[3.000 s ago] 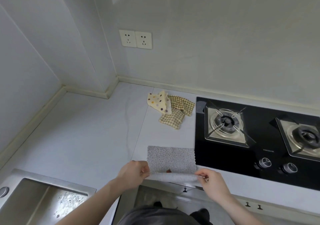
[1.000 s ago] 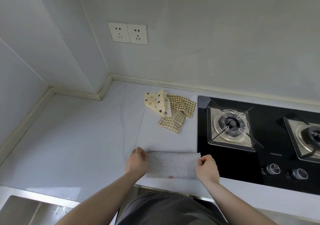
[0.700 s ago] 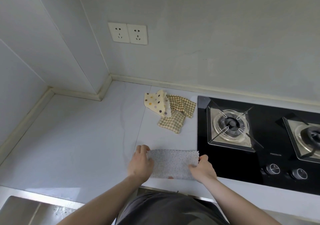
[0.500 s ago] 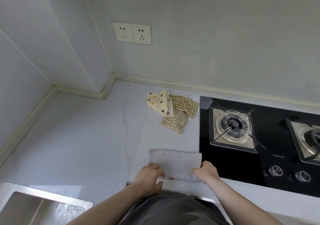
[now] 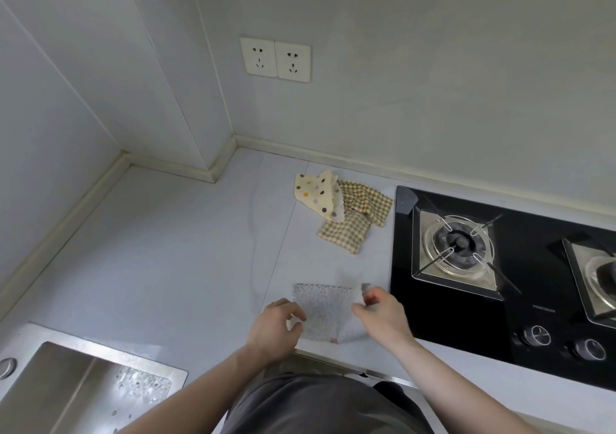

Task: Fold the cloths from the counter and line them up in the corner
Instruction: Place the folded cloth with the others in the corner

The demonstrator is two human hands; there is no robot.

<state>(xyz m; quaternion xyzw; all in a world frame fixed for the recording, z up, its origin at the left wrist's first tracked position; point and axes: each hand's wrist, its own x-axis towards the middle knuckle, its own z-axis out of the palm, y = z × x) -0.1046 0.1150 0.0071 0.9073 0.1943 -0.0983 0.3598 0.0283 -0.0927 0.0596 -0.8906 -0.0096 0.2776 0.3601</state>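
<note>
A grey speckled cloth [image 5: 323, 312], folded to a narrow strip, lies near the counter's front edge just left of the hob. My left hand [image 5: 275, 328] has its curled fingers on the cloth's left end and appears to hold it. My right hand [image 5: 383, 315] pinches the right end, and a blurred corner of the cloth sticks up above its fingers. Further back lie a cream polka-dot cloth [image 5: 316, 193] and a green checked cloth [image 5: 355, 223], crumpled and overlapping.
A black gas hob [image 5: 466, 317] with burners and knobs fills the right side. A steel sink [image 5: 83, 390] sits at the lower left. The wall corner [image 5: 220, 170] with a boxed column and two sockets [image 5: 275, 60] stands behind bare counter [image 5: 166, 250].
The grey cloth was folded in half away from me and laid flat. Now my right hand has lifted its right end and moved it leftward, so the strip looks shorter.
</note>
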